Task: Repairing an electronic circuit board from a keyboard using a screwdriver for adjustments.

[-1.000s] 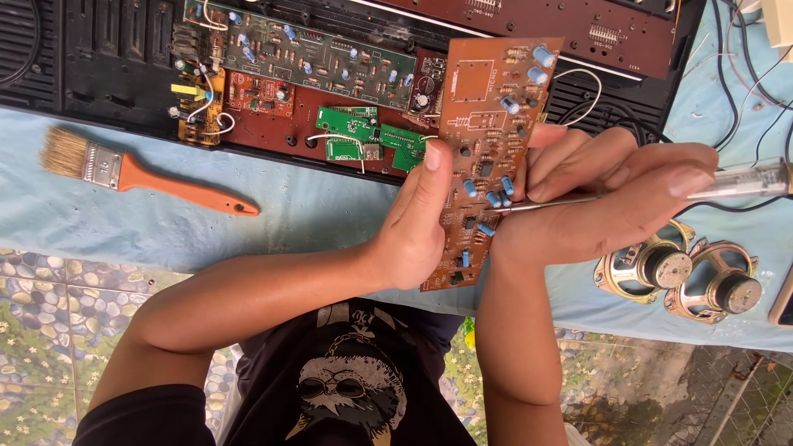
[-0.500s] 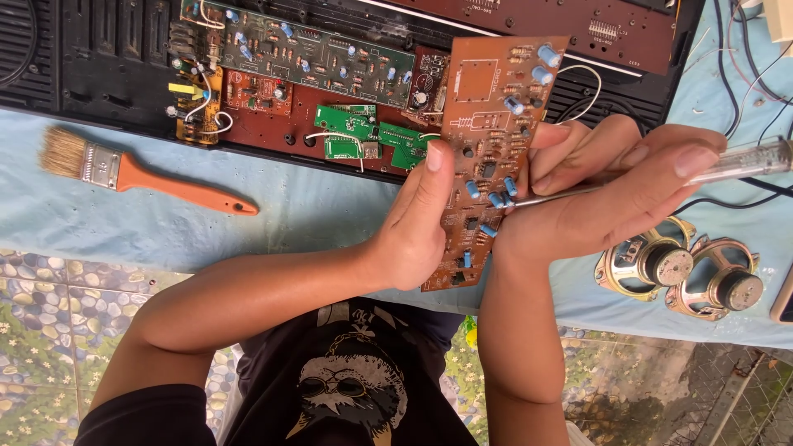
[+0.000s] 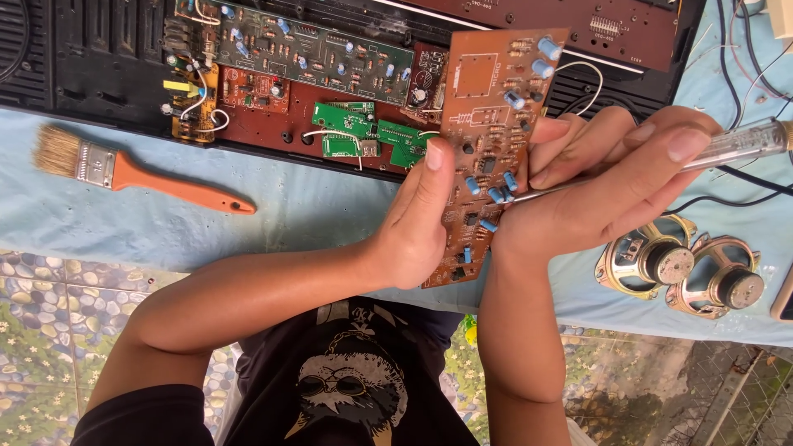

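Clearly left hand (image 3: 413, 227) pinches the brown circuit board (image 3: 491, 149) upright for access; right hand (image 3: 611, 182) grips the screwdriver (image 3: 727, 147), tip on it.

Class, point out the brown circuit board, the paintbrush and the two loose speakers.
brown circuit board (image 3: 483, 91): head view, bare upper part.
paintbrush (image 3: 178, 188): head view, orange handle.
two loose speakers (image 3: 669, 264): head view, left speaker's magnet.

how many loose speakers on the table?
2. Both lie side by side on the blue cloth at lower right, magnets up: one speaker just below the right hand, the other speaker to its right. More could be hidden outside the frame.
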